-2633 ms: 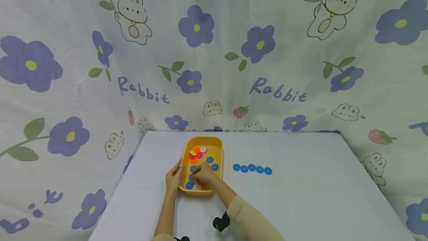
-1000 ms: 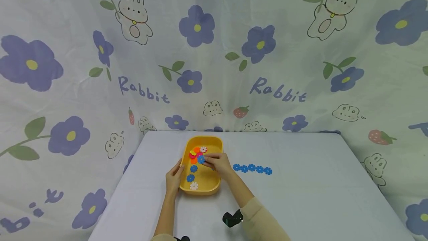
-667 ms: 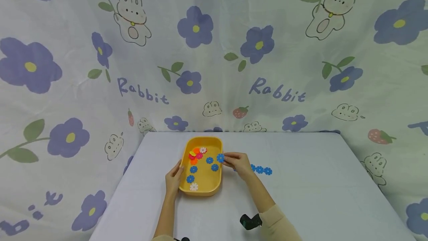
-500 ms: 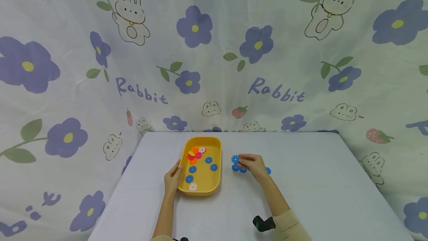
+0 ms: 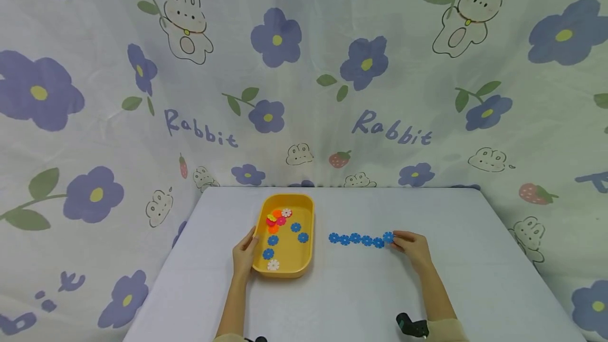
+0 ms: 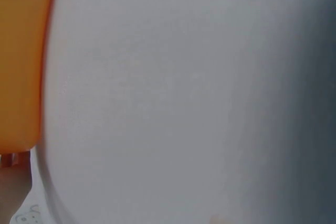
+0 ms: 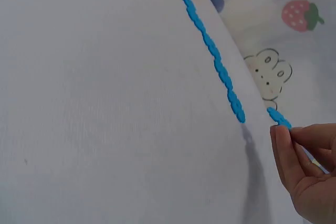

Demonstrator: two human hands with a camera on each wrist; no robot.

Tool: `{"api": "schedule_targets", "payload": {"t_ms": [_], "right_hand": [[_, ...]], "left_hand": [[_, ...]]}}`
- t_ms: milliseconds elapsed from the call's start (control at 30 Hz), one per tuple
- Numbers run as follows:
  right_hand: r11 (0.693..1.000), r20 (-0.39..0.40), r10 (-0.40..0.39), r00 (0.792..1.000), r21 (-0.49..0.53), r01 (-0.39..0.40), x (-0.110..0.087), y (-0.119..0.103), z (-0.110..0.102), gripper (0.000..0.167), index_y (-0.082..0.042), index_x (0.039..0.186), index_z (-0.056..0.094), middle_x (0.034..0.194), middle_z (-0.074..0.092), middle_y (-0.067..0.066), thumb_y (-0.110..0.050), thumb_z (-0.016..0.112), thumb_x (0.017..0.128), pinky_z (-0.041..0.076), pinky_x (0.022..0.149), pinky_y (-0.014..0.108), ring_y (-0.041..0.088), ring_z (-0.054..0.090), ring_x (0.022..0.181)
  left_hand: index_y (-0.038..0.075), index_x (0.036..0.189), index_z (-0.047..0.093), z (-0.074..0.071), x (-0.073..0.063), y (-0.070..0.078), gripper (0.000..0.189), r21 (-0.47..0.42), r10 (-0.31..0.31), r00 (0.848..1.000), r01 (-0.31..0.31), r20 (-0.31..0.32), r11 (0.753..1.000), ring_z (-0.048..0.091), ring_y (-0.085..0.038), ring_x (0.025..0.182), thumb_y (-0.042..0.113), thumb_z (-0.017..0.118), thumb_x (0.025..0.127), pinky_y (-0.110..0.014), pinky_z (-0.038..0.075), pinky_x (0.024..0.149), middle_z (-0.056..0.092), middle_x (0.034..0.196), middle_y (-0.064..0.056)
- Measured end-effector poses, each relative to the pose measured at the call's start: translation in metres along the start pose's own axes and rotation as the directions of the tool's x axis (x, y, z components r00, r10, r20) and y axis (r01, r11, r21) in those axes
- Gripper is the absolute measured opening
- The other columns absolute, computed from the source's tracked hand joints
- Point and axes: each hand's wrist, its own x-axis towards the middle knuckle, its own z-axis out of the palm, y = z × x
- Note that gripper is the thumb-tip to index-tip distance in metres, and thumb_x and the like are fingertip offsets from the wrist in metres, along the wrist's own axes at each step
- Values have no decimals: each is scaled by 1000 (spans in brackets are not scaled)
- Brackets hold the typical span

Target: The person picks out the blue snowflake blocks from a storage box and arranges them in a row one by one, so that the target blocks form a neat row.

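My right hand (image 5: pixel 414 251) pinches a blue flower-shaped disc (image 5: pixel 388 237) between thumb and fingertips, at the right end of a row of several blue flower-shaped discs (image 5: pixel 355 238) on the table. In the right wrist view the held blue disc (image 7: pixel 278 117) hangs above the cloth, apart from the row (image 7: pixel 214 51). My left hand (image 5: pixel 244 257) grips the left side of a yellow tray (image 5: pixel 291 260); in the left wrist view only part of that hand (image 6: pixel 13 187) shows, by the tray's orange-looking wall (image 6: pixel 20 66). Inside the tray lie several blue discs (image 5: pixel 303 237).
Also in the tray are a white disc (image 5: pixel 273 265) near the front and a cluster of orange, pink, yellow and white pieces (image 5: pixel 279 218) towards the back. A white cloth covers the table (image 5: pixel 351 300). Behind it hangs a rabbit-and-flower curtain (image 5: pixel 313 94).
My right hand picked a blue disc out of the tray and carried it rightwards over the row to its right end. My left hand has stayed on the tray.
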Motion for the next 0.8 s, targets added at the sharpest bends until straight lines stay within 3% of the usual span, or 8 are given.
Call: {"api": "schedule_targets", "payload": {"t_ms": [333, 567, 800], "right_hand": [[996, -44, 38, 998, -80, -42, 2, 14, -20, 37, 20, 122, 49, 100, 67, 20, 3, 56, 89, 57, 69, 19, 6, 66, 71], [991, -34, 41, 999, -125, -45, 4, 15, -19, 34, 21, 119, 51, 109, 61, 31, 5, 56, 89, 58, 69, 22, 10, 66, 72], [990, -20, 20, 1000, -142, -23, 5, 14, -16, 33, 22, 116, 52, 110, 59, 34, 6, 56, 87, 58, 69, 22, 9, 66, 72]], "left_hand": [[5, 137, 48, 1, 0, -1, 47, 5, -7, 1000, 7, -12, 1000, 35, -30, 135, 26, 56, 95, -40, 34, 108, 44, 142, -15], [7, 138, 47, 0, 0, 0, 47, 4, -8, 1000, 8, 4, 1000, 34, -29, 136, 26, 55, 96, -38, 33, 108, 42, 144, -14], [7, 138, 48, 0, 0, -2, 46, 3, -14, 1000, 14, -3, 1000, 35, -30, 135, 25, 55, 96, -39, 34, 109, 42, 144, -15]]}}
